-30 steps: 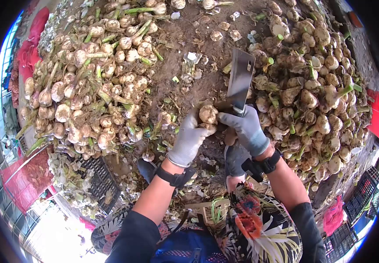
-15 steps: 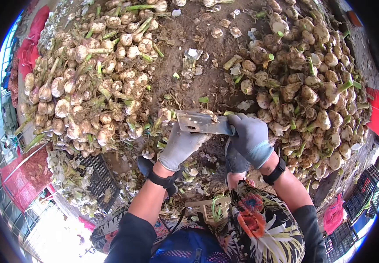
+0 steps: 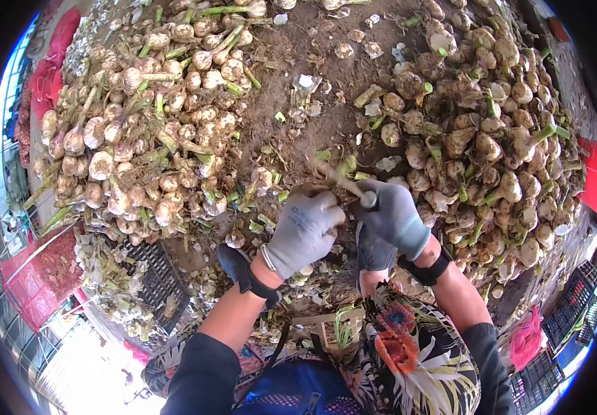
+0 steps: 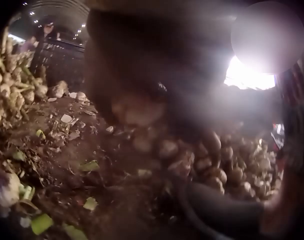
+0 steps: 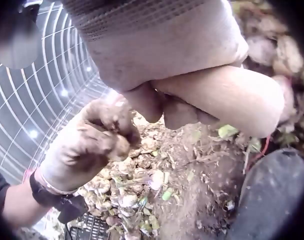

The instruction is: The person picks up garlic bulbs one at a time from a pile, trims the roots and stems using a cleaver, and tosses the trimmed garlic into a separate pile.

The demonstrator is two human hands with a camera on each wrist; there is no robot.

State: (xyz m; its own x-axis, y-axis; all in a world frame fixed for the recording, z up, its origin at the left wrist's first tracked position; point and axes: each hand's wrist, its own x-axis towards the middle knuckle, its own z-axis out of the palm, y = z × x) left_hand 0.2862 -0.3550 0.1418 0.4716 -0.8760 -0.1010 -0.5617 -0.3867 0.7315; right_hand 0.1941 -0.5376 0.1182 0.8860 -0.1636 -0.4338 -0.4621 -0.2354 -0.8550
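Observation:
The gloved left hand [image 3: 303, 232] is turned with its back up, fingers curled round a soil-covered garlic bulb [image 5: 123, 146], which the glove mostly hides. Close on its right, the gloved right hand [image 3: 396, 216] grips the handle [image 3: 368, 200] of a broad knife. Blurred and seen nearly edge-on, the blade [image 3: 336, 177] points up and left, above the left hand. The right wrist view shows the handle's rounded pale end [image 5: 252, 97] sticking out of the right glove [image 5: 162, 50]. Dark blur covers much of the left wrist view.
Heaps of garlic lie at left [image 3: 167, 138] and right [image 3: 485, 138], with soil [image 3: 291, 48] and scraps between. Shoes [image 3: 235, 264] are below the hands. A black crate [image 3: 163, 287] stands lower left, more crates [image 3: 568, 308] lower right.
The knife has swung from upright, through lying flat across the left hand, to edge-on and blurred. The left hand has turned back-up, and the bulb seen clearly earlier is now mostly covered.

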